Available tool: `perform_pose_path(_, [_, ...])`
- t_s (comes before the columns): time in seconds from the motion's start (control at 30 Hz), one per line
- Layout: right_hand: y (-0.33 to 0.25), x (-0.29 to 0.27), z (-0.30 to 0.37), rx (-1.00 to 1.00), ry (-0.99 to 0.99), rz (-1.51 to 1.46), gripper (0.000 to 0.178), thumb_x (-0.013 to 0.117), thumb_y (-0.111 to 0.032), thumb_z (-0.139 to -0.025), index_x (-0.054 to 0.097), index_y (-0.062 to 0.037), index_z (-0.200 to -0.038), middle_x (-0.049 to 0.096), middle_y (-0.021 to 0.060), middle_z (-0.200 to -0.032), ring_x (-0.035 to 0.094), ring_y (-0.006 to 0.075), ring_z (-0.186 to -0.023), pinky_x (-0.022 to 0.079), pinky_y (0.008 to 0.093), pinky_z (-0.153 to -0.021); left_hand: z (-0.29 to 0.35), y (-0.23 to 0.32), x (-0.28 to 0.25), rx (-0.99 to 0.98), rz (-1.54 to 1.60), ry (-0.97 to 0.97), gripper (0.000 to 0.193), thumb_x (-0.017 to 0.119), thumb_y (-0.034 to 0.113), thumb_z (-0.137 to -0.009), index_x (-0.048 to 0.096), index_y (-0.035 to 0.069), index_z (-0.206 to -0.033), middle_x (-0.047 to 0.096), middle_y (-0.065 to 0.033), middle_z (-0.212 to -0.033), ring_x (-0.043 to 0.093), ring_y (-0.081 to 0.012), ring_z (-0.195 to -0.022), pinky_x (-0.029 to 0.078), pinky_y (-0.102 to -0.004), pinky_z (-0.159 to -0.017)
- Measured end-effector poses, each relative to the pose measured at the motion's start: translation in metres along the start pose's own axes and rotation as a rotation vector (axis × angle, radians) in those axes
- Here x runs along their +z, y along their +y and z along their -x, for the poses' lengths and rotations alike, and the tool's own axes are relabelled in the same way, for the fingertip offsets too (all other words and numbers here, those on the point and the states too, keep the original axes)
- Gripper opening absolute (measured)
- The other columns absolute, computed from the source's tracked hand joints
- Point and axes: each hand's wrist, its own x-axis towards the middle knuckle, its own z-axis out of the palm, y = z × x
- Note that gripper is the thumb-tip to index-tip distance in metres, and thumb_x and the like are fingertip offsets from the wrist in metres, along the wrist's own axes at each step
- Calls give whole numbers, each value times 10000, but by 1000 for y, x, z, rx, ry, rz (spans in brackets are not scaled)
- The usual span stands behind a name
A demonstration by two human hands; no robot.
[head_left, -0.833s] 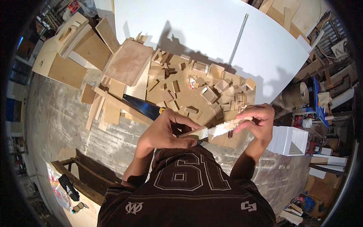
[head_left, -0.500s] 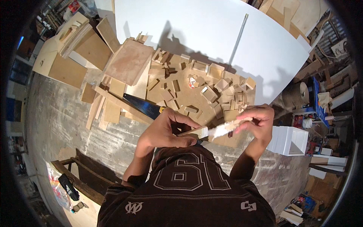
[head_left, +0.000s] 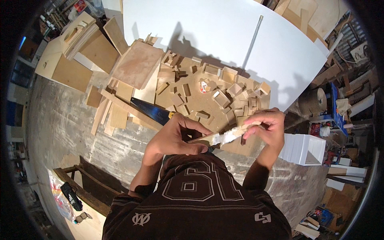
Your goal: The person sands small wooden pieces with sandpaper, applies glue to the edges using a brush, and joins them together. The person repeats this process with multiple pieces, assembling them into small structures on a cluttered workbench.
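Note:
My left hand [head_left: 170, 138] is closed around a small wooden piece [head_left: 205, 140], its thumb below and its fingers above. The piece's right end shows a white coating. My right hand [head_left: 269, 126] pinches a flat wooden stick [head_left: 240, 131] whose left end is thick with a white paste. That coated end touches, or nearly touches, the right end of the wooden piece. Beyond my hands, several small wooden blocks and open box-like pieces [head_left: 221, 99] lie spread on a brown board [head_left: 192, 86].
A handsaw [head_left: 150, 111] with a dark blue blade lies left of the board, by wooden strips [head_left: 102, 114] and a plywood panel [head_left: 138, 64]. A large white sheet [head_left: 224, 32] with a metal ruler [head_left: 253, 42] spans the back. At right stands a white box [head_left: 314, 150].
My right hand has moved slightly left, bringing the stick's pasted end up to the wooden piece's end. My left hand holds nearly still.

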Motion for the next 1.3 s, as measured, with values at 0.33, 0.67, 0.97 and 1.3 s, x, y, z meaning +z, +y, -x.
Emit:
perform_pose_path(0.33, [4, 4, 0, 33, 61, -11, 192, 750, 113, -774, 729, 72, -961, 728, 164, -777, 736, 208, -662, 579, 272, -574, 1, -3, 2, 98, -52, -7, 302, 794, -26, -722, 743, -58, -1018, 729, -30, -843, 610, -34, -747, 497, -187, -684])
perform_pose_path(0.67, [21, 2, -1, 80, 124, -25, 195, 721, 115, -801, 714, 89, -995, 726, 144, -794, 727, 210, -655, 580, 273, -601, 4, -6, 1, 15, -23, 38, 287, 781, -36, -728, 735, -64, -1011, 722, -29, -825, 604, -35, -720, 484, -184, -656])
perform_pose_path(0.97, [32, 13, 0, 73, -55, -127, 178, 722, 100, -828, 709, 91, -1006, 725, 159, -801, 734, 207, -681, 601, 282, -597, 15, -27, -1, -10, -45, 219, 325, 818, 1, -764, 714, -67, -1064, 718, -50, -873, 597, -43, -724, 496, -216, -650])
perform_pose_path(1.3, [56, 28, -13, 144, 95, -202, 196, 698, 99, -853, 709, 76, -1047, 728, 137, -810, 721, 176, -686, 588, 269, -617, 33, -41, -21, -108, 48, 326, 368, 798, -30, -787, 689, -62, -1138, 716, -108, -928, 611, -89, -678, 503, -219, -537])
